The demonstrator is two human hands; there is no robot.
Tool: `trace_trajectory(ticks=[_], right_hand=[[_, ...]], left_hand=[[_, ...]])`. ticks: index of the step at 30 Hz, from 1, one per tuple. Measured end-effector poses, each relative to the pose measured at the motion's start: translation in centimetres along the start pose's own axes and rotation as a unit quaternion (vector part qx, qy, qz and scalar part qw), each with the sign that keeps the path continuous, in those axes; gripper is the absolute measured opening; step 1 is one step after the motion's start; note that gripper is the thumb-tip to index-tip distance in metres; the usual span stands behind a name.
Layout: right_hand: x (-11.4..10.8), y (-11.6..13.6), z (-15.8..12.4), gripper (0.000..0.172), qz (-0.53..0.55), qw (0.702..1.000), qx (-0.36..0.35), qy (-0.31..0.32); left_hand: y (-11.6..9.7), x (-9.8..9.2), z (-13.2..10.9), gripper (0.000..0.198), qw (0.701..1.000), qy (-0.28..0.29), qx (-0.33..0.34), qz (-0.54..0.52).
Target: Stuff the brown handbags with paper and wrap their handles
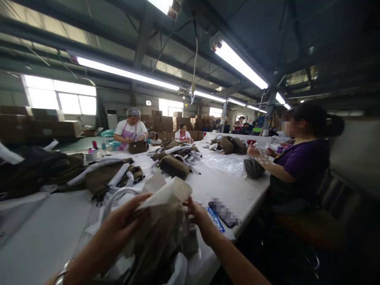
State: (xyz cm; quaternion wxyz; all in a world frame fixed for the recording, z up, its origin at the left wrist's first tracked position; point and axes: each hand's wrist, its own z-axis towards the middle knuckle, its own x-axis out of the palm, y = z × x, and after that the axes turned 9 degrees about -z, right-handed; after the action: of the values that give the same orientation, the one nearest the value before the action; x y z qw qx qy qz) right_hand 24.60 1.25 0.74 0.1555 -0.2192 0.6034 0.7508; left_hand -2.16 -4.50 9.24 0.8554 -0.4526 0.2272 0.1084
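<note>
A thin, pale, see-through wrapping sheet [166, 194] stands up between my hands over an olive-brown handbag [151, 253]. My left hand [127, 221] grips the sheet's left edge, thumb toward me, with its fingertips partly behind the sheet. On the other side my right hand [200, 217] pinches the sheet's right edge with bent fingers. The bag's lower part lies close to me, and a white-wrapped strap [179, 269] sticks out beside it. How much of the bag the sheet covers is hidden.
On the white table [216, 182] lie a phone [224, 211] and a blue packet [215, 219]. Piles of brown bags [175, 166] with white-wrapped handles spread ahead and left. A co-worker [303, 154] sits right; another person [130, 130] handles a bag across the table.
</note>
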Motion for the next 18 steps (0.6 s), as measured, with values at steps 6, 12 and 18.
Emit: trace_trajectory(ticks=[6, 12, 18], right_hand=[[0.2, -0.2, 1.1, 0.074, 0.043, 0.997, -0.052, 0.049], [-1.7, 0.4, 0.5, 0.042, 0.070, 0.987, -0.014, 0.145], [-4.8, 2.8, -0.5, 0.033, -0.020, 0.994, -0.034, 0.100]], left_hand=[[0.8, -1.9, 0.6, 0.054, 0.937, -0.129, -0.056, 0.319], [2.8, -0.9, -0.5, 0.048, 0.883, -0.124, 0.122, 0.435], [1.6, 1.7, -1.0, 0.075, 0.993, 0.004, 0.000, 0.117]])
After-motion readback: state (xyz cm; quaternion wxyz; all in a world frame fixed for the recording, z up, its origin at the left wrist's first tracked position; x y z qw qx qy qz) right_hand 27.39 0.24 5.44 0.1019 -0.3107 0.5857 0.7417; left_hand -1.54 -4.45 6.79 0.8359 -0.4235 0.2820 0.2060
